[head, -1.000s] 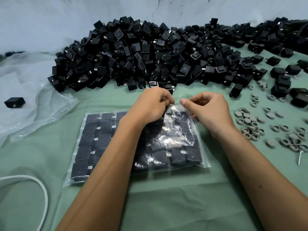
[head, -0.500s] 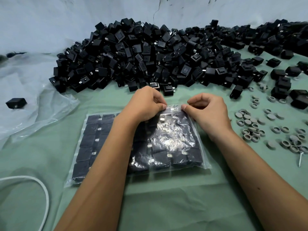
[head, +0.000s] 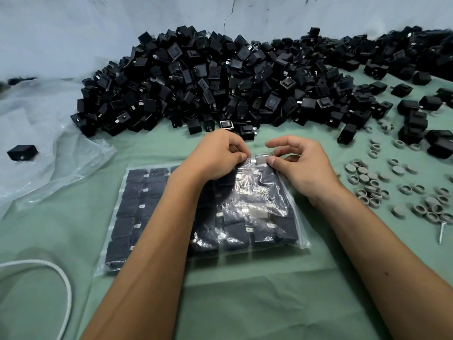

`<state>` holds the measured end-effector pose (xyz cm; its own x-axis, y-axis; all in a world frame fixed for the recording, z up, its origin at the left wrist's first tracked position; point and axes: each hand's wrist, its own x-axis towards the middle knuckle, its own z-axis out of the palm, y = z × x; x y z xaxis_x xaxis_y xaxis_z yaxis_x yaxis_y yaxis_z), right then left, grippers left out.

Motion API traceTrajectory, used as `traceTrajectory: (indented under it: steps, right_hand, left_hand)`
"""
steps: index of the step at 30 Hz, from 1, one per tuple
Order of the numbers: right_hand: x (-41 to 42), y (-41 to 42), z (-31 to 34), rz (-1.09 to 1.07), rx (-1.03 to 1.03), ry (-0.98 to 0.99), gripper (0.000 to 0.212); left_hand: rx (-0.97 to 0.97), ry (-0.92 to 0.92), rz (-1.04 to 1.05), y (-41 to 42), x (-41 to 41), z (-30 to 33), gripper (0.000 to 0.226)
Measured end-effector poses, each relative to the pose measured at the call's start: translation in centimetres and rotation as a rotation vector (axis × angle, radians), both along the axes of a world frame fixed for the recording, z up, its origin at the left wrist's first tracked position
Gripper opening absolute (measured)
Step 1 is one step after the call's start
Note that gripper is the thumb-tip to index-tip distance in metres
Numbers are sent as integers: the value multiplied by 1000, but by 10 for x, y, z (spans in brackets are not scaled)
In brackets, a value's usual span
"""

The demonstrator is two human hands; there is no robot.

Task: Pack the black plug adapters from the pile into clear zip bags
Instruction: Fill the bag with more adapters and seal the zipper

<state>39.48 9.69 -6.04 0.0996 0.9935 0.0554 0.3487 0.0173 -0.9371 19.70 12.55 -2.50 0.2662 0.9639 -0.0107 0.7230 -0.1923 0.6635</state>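
Both hands, left hand [head: 215, 155] and right hand [head: 301, 163], pinch the zip bag [head: 245, 217] mouth, likely sealing packed adapters [head: 235, 227] in.

Cloth: green sheet [head: 245, 303] covering the work surface.
Grey caps [head: 367, 182]: scattered at right.
Screw [head: 442, 233]: near right.
White cable [head: 63, 285]: near left.
Plastic sheeting [head: 44, 153]: left.

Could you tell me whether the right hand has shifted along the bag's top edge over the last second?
Barely. The right hand still pinches the zip bag at its top edge, just right of the left hand, below the pile.
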Motion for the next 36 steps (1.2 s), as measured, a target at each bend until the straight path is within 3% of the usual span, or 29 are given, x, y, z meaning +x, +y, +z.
traceTrajectory:
  steps: [10,14,17,21,23,25,28,36]
  right_hand:
    - [0,-2,5,116,6,18,24]
    - [7,0,0,125,20,23,27]
    - [18,4,0,185,-29,145,32]
    - [26,6,-1,240,54,-11,42]
    - [25,7,-1,238,50,29,38]
    - [24,8,-2,209,25,113,29]
    - [16,9,-3,85,19,75,19]
    - [8,10,-1,-45,-91,149,15]
  left_hand:
    - [-27,10,41,1,1,-1,20]
    - [-47,-3,-23,-2,1,1,8]
    - [-48,-20,-31,-4,1,1,4]
    - [-41,-26,-28,-3,1,0,5]
    - [-42,-25,-27,-2,1,0,5]
    - [-39,-26,-27,-2,2,0,5]
    - [-34,-37,-25,-2,3,0,5]
    - [-52,-69,-1,-2,4,-2,8]
